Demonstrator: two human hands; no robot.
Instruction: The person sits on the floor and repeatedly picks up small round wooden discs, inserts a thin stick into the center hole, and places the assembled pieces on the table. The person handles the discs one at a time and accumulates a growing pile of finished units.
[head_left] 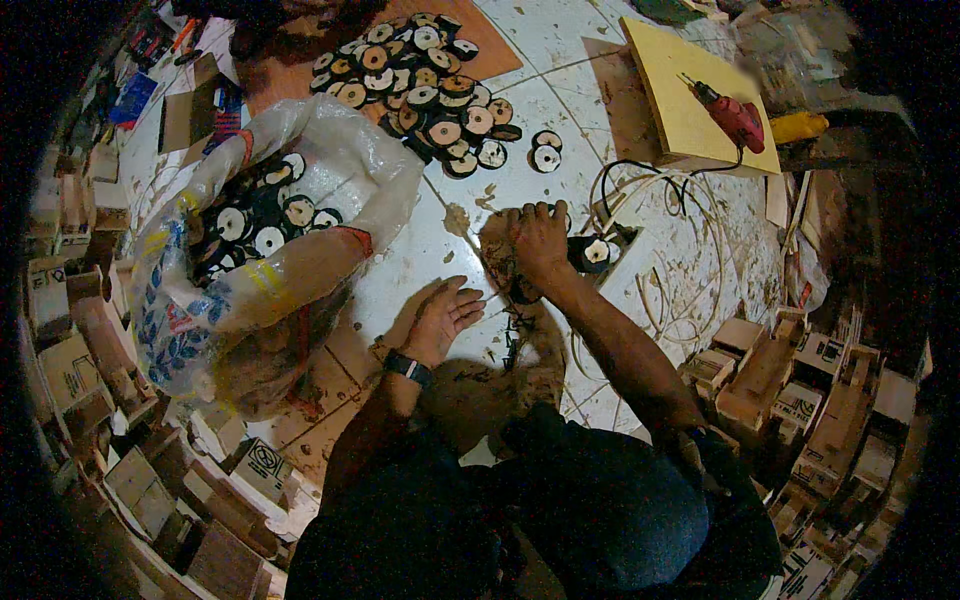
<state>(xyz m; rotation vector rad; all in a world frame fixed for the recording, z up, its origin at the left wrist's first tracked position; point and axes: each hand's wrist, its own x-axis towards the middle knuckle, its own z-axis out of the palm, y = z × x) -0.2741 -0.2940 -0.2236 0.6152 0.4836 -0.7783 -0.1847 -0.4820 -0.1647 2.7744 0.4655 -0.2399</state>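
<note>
My left hand (446,318) is open and holds nothing, palm partly up and fingers slightly bent, above the pale tiled floor; a watch (408,368) is on its wrist. Ahead and to the right, my right hand (541,240) has its fingers curled down over something low at the floor, mostly hidden beneath the hand. Just right of that hand lies a black-rimmed disc (597,254) with a pale face and a hole in its middle. A heap of similar discs (432,85) lies farther off, and two separate discs (546,157) lie beside it.
At left, an open clear plastic sack (385,190) holds more discs. A red power drill (735,118) rests on a yellow board (655,80) at far right. Loose cables (655,185) trail across the floor. Cut wooden blocks (815,400) are stacked along both sides.
</note>
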